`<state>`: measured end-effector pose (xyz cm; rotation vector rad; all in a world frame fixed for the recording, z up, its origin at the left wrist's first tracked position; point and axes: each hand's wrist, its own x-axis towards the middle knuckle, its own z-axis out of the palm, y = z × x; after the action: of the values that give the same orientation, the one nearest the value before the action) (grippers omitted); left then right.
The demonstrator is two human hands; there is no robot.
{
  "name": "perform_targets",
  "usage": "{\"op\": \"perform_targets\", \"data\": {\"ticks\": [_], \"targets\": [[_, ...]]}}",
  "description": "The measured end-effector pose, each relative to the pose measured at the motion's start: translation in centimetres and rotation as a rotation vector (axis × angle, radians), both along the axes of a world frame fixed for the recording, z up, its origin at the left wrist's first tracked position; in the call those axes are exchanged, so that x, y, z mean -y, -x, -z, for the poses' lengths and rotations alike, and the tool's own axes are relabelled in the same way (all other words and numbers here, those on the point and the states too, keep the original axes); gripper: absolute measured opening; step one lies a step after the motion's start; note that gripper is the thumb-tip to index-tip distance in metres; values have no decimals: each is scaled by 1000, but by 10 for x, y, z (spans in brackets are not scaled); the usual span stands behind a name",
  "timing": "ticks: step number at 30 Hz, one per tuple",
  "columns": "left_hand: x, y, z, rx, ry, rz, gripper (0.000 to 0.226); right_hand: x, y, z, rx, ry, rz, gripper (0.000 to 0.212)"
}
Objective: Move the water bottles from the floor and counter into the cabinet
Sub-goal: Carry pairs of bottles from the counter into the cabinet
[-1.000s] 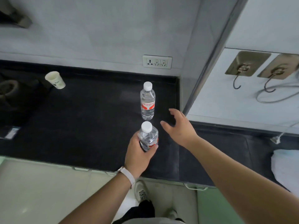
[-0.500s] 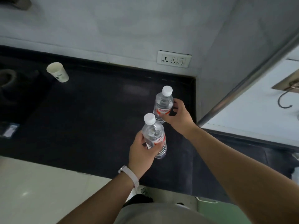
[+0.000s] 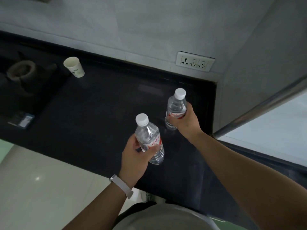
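Two clear water bottles with white caps and red-and-white labels are in my hands above the black counter (image 3: pixel 93 117). My left hand (image 3: pixel 134 161) grips the near bottle (image 3: pixel 148 138) round its lower half, tilted slightly, held off the counter. My right hand (image 3: pixel 186 123) grips the far bottle (image 3: pixel 176 108) round its label, close to the counter's right end; whether its base touches the counter I cannot tell. No cabinet interior is visible.
A white paper cup (image 3: pixel 74 67) stands at the counter's back left, beside a dark gas burner (image 3: pixel 21 70). A wall socket (image 3: pixel 195 61) sits above the counter. A grey panel with a metal edge (image 3: pixel 259 107) juts in at the right. Pale floor lies below left.
My right hand reached forward and closed round the far bottle on the counter. My left hand kept its bottle and raised it a little. The view shifted left.
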<state>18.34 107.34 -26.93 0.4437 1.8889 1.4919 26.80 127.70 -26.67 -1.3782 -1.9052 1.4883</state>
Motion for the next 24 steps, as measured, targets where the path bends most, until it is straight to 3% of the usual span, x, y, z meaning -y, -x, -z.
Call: {"op": "perform_targets", "data": {"ticks": [4,11,24], "targets": [[19,-3,-17,2,15,-113,58,6,6,-5,-8,-47,-70,65],[63,-11,-38,-9,35,-399,51,40,23,-17,-86,26,-293,66],[224,-27,-56,-104,83,-906,45,173,73,-60,-188,45,-759,51]]}}
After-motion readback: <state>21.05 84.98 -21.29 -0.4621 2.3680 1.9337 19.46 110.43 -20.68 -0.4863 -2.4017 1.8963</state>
